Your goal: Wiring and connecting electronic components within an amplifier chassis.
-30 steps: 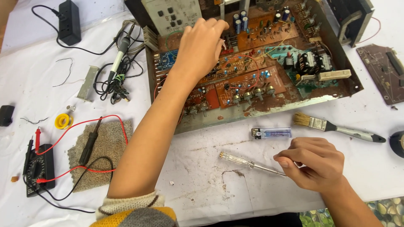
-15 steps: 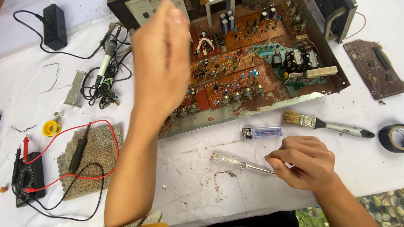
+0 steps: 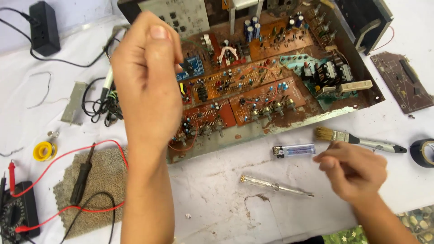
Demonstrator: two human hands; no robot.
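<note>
Hands first: the left hand (image 3: 147, 86) is up in the air over the open amplifier (image 3: 253, 86), its fingers curled in; I cannot tell if it holds anything. The right hand (image 3: 355, 169) hangs low on the right with its fingers loosely bent, blurry, holding nothing I can see. Just left of it a screwdriver (image 3: 275, 185) lies on the bench (image 3: 217, 212), with a lighter (image 3: 294, 150) and a brush (image 3: 357, 139) a bit farther. The left arm could bump the small parts on the boards if it drops quickly.
</note>
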